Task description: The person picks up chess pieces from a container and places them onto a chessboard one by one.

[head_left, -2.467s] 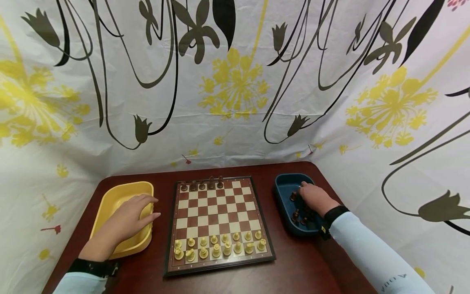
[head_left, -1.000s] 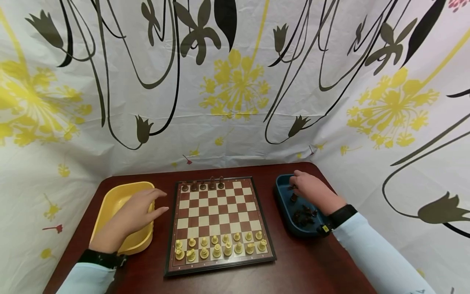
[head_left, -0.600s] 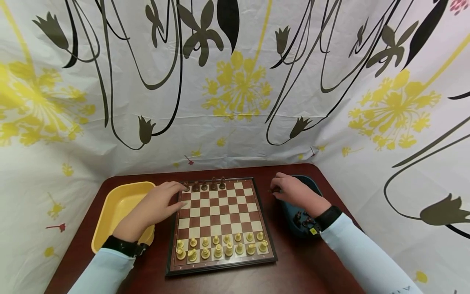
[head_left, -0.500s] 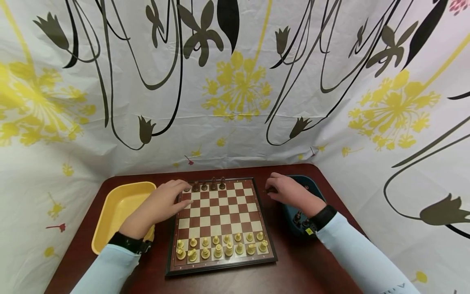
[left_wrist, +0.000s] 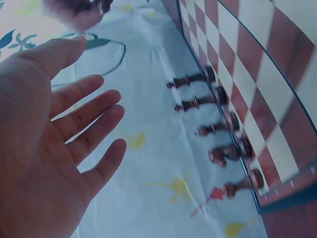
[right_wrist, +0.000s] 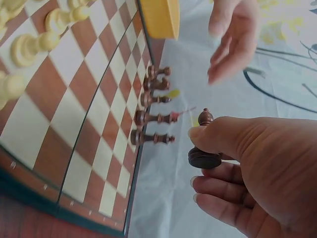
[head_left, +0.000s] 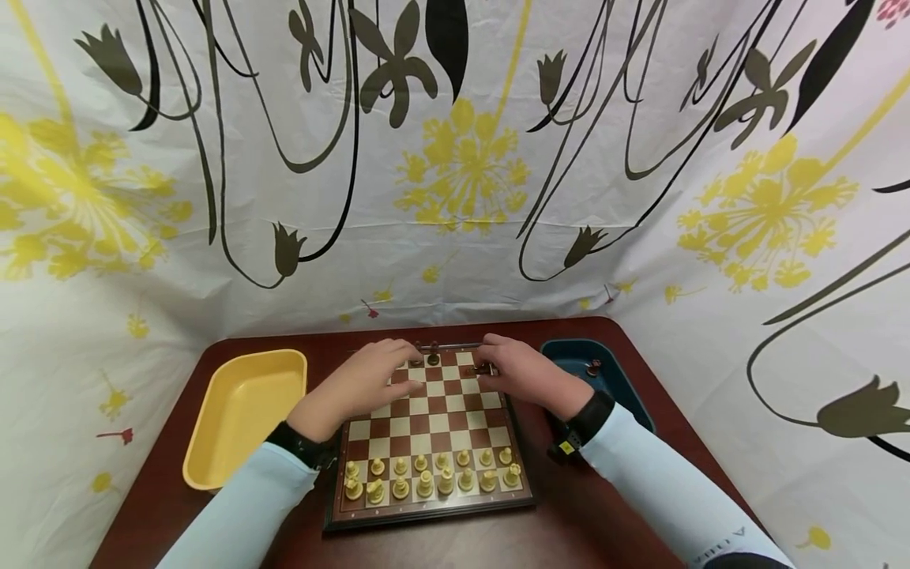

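A chessboard (head_left: 426,427) lies in the middle of the table. Several light pieces (head_left: 426,474) fill its two near rows. Several dark pieces (right_wrist: 151,114) stand in a line on the far row, also seen as dark pieces (left_wrist: 223,134) in the left wrist view. My right hand (head_left: 486,365) pinches a dark chess piece (right_wrist: 204,148) between thumb and fingers, just above the far right part of the board. My left hand (head_left: 398,363) hovers over the far left squares with straight, spread fingers (left_wrist: 84,114) and holds nothing. The hands hide most of the far row in the head view.
A yellow tray (head_left: 242,411) sits left of the board with nothing visible in it. A dark blue tray (head_left: 626,395) to the right holds a few dark pieces (head_left: 592,366). A flowered cloth (head_left: 455,158) hangs close behind the table's far edge.
My right hand took a dark piece from the blue tray and carried it left over the board's far row. My left hand left the yellow tray and moved over the board's far left.
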The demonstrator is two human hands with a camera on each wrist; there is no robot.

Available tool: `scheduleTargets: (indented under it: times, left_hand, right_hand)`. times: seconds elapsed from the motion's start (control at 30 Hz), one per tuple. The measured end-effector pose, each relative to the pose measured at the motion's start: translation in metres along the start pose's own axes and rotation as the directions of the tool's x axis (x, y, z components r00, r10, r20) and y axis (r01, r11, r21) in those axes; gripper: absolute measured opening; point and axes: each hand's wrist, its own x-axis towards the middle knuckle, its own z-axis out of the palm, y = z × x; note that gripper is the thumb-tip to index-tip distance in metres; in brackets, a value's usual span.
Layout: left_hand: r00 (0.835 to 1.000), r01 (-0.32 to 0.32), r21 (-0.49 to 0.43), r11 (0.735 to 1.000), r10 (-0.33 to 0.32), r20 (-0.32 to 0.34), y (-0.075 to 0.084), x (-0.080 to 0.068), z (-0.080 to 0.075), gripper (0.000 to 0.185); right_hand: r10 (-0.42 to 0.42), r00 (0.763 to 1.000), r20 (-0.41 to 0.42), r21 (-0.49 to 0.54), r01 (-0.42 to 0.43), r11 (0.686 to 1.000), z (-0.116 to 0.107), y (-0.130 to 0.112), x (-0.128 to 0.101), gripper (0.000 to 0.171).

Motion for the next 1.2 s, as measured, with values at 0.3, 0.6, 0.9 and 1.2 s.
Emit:
scheduleTargets:
  times: [0.3, 0.6, 0.9, 1.2]
  left_hand:
    - [0.996, -0.085, 0.006, 0.996, 0.085, 0.027, 0.016, 0.024, 0.011, 0.043]
    - [0.992, -0.127, 0.032, 0.991, 0.127, -0.003, 0.020, 0.030, 0.016, 0.030]
    - [0.992, -0.124, 0.034, 0.992, 0.125, -0.032, 0.021, 0.030, 0.016, 0.015]
    - [0.986, -0.154, 0.014, 0.988, 0.154, -0.067, 0.020, 0.031, 0.012, 0.014]
  right_hand:
    - [-0.039, 0.999, 0.012, 0.014, 0.039, 0.999, 0.002, -0.017, 0.015, 0.012]
    - [-0.045, 0.999, 0.006, 0.056, 0.044, 0.997, 0.003, -0.026, 0.020, 0.018]
    - [-0.048, 0.999, 0.006, 0.101, 0.047, 0.994, 0.005, -0.027, 0.019, 0.019]
    - [-0.012, 1.000, -0.022, 0.170, 0.016, 0.985, 0.013, -0.026, 0.018, 0.012]
